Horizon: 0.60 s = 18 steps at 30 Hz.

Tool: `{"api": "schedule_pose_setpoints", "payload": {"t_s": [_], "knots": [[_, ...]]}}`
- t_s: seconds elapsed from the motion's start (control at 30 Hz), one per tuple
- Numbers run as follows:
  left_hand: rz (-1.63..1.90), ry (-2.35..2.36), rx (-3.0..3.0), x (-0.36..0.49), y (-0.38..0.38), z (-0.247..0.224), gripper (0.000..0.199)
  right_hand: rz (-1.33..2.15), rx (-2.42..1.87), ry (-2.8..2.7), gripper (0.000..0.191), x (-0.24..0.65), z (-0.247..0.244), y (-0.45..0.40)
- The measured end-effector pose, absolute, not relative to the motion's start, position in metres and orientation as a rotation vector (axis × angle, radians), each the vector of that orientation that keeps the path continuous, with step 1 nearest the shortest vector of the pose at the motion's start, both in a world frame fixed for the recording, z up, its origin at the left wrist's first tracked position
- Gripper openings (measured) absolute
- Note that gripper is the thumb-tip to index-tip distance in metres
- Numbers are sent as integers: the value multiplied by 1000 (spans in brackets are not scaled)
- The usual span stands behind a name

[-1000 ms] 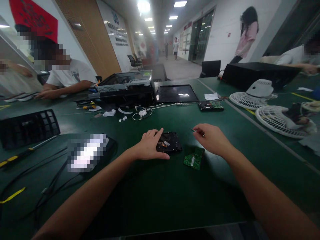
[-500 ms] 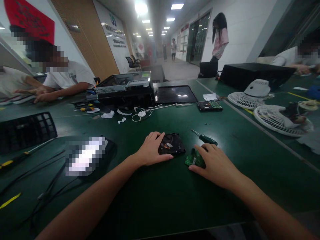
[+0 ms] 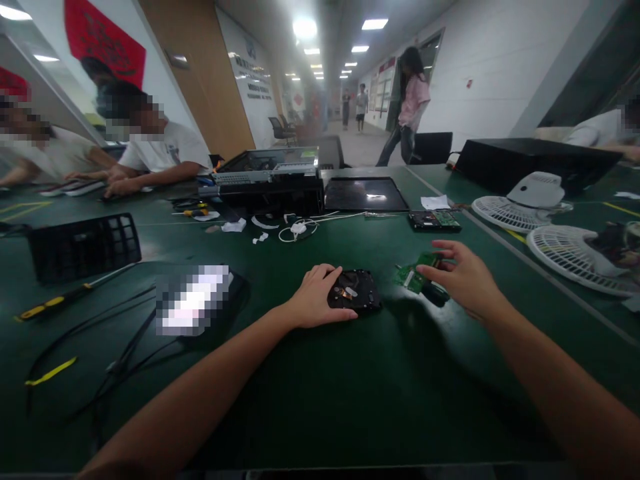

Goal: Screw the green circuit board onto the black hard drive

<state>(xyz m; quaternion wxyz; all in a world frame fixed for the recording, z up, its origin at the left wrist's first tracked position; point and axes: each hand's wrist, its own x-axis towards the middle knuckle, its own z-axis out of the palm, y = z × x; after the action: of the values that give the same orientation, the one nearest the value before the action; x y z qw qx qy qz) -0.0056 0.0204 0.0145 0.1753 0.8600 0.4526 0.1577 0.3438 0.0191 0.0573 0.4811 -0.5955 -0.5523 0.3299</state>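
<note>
A black hard drive (image 3: 361,291) lies flat on the green table, and my left hand (image 3: 320,297) grips its left side between thumb and fingers. Raised above the table to the right, a green circuit board (image 3: 414,277) is pinched in my right hand (image 3: 457,277). Behind and below the board shows the dark green handle of a screwdriver (image 3: 436,294), lying on the table; its shaft is mostly hidden.
A second drive (image 3: 435,220) lies farther back, near a dark panel (image 3: 366,194) and a white cable (image 3: 299,229). White fan grilles (image 3: 575,257) are at right. At left are a pixelated bright object (image 3: 195,300), a yellow-black screwdriver (image 3: 55,303) and people seated.
My right hand has lifted the circuit board off the table and carried it forward and right, over the screwdriver. My left hand stays on the drive. The view has shifted, and a person behind has turned and is walking.
</note>
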Motion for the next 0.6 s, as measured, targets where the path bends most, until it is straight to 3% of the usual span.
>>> {"api": "schedule_pose_setpoints", "payload": {"t_s": [0.23, 0.4, 0.6], "knots": [[465, 1174, 2401, -13, 23, 23, 120, 1047, -1020, -1116, 48, 286, 35, 67], [503, 1214, 2393, -13, 26, 19, 118, 1142, -1053, -1067, 48, 275, 3, 57], [455, 1237, 2433, -8, 25, 22, 113, 1226, -1120, -1013, 49, 280, 3, 51]]}}
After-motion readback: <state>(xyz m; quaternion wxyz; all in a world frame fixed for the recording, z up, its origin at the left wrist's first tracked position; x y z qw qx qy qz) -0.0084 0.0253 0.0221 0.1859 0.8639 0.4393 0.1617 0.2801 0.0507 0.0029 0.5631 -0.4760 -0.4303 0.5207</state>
